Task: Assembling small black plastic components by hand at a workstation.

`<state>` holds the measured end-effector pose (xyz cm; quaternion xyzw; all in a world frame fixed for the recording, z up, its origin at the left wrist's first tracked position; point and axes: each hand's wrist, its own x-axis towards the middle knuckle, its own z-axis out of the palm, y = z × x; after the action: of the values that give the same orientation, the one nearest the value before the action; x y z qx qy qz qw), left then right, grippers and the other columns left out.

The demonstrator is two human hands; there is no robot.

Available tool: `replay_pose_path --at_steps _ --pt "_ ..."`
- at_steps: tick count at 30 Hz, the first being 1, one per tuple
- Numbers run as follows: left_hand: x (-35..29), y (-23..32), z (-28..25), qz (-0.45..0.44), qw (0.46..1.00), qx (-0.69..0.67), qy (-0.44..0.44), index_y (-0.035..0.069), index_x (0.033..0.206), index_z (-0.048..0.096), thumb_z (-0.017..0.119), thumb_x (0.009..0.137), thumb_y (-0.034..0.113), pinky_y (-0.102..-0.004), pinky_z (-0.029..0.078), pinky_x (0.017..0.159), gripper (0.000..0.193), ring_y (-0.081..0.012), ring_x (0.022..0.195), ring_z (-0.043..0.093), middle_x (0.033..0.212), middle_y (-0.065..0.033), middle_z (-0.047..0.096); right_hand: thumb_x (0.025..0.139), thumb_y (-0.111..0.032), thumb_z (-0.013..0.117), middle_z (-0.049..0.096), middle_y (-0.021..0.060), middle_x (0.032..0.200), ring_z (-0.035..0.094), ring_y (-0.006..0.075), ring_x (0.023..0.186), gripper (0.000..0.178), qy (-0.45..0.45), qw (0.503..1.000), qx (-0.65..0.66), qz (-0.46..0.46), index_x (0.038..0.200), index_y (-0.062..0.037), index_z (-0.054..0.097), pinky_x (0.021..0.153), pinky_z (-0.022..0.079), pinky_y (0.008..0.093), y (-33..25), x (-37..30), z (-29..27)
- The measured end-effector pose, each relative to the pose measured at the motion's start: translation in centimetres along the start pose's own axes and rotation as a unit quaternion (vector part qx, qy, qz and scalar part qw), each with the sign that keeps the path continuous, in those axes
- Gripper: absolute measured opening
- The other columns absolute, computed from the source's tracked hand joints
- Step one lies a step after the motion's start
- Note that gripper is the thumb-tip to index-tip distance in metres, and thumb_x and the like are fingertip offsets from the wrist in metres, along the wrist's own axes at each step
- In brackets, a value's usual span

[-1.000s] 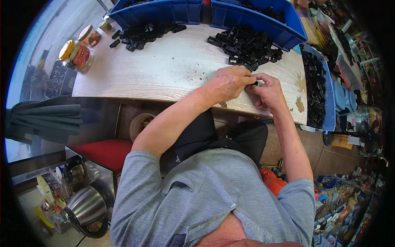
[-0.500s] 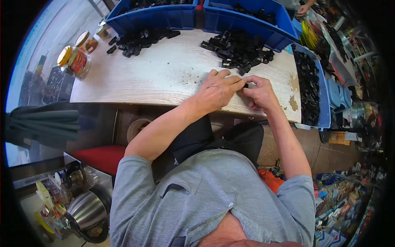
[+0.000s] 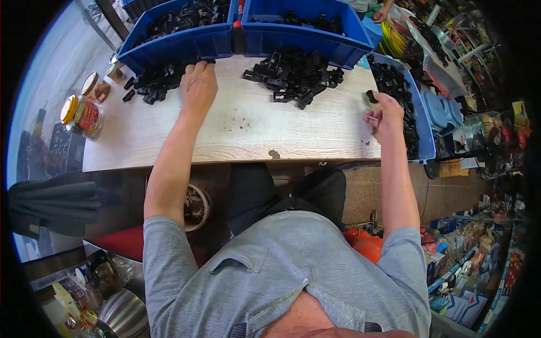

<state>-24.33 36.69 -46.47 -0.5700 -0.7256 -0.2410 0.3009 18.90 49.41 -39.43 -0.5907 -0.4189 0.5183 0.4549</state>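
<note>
My left hand (image 3: 199,87) reaches to the right end of the left pile of small black plastic parts (image 3: 155,84). Its fingers bend closed, and their tips are hidden, so what they hold cannot be made out. Out at the table's right side, my right hand (image 3: 390,115) pinches a small black plastic part (image 3: 371,96) between thumb and forefinger. A thin pale rod (image 3: 372,118) sticks out from its lower fingers. A larger heap of black plastic parts (image 3: 296,76) lies between my hands, farther back.
Blue bins (image 3: 174,42) (image 3: 307,42) with black parts stand along the back of the pale table (image 3: 270,135). Another blue bin (image 3: 425,132) flanks its right edge. Jars (image 3: 84,115) stand at the left. At the upper right another person's hand (image 3: 383,12) shows.
My hands were together near the table's front. They have parted: the left went to the left pile, the right out toward the right bin. The whole view has shifted somewhat.
</note>
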Motion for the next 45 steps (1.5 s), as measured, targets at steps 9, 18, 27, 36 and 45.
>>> replay_pose_path --at_steps 9,18,27,36,45 --pt "0.8 -0.7 0.7 -0.008 0.999 -0.012 0.049 0.011 0.098 0.072 0.060 0.086 0.013 -0.0390 0.053 0.073 0.016 -0.0279 0.085 0.062 0.091 -0.0084 0.067 0.080 -0.027 0.080 0.043 0.0032 0.055 0.055 0.0207 0.051 0.034 -0.051 0.992 -0.098 0.061 0.101 -0.0040 0.067 0.052 0.057 0.0387 -0.1 2.3 5.0" --pt "-0.2 0.7 0.0 -0.084 0.986 -0.146 -0.013 0.007 0.099 0.073 0.063 0.088 0.018 -0.0416 0.052 0.083 0.018 -0.0320 0.092 0.065 0.096 -0.0109 0.071 0.083 -0.026 0.077 0.042 0.0020 0.053 0.052 0.0210 0.050 0.025 -0.061 0.982 -0.151 0.091 0.098 -0.0086 0.068 0.052 0.054 0.0389 0.8 5.0 7.9" --pt "0.1 0.9 -0.1 -0.123 0.980 -0.155 0.007 0.010 0.110 0.071 0.064 0.088 0.020 -0.0421 0.051 0.087 0.026 -0.0324 0.101 0.064 0.109 -0.0122 0.070 0.083 -0.020 0.073 0.044 0.0023 0.054 0.054 0.0202 0.051 0.017 -0.064 0.988 -0.105 0.089 0.093 -0.0066 0.067 0.056 0.057 0.0388 1.3 4.4 6.6" --pt "0.8 0.8 -1.1 0.017 0.991 -0.129 -0.027 0.013 0.117 0.067 0.062 0.085 0.011 -0.0399 0.052 0.090 0.032 -0.0290 0.105 0.061 0.119 -0.0071 0.067 0.083 -0.018 0.071 0.044 0.0026 0.052 0.055 0.0200 0.051 0.014 -0.112 0.989 -0.063 0.071 0.086 -0.0067 0.063 0.055 0.058 0.0402 1.7 1.2 4.4" --pt "0.1 1.1 -0.5 0.047 0.979 -0.170 -0.102 0.008 0.117 0.067 0.064 0.089 0.014 -0.0388 0.052 0.091 0.029 -0.0306 0.102 0.064 0.108 -0.0132 0.070 0.085 -0.016 0.069 0.048 0.0011 0.051 0.057 0.0185 0.046 0.013 -0.232 0.969 -0.026 0.077 0.094 -0.0086 0.062 0.050 0.058 0.0403 3.2 -3.2 4.8"
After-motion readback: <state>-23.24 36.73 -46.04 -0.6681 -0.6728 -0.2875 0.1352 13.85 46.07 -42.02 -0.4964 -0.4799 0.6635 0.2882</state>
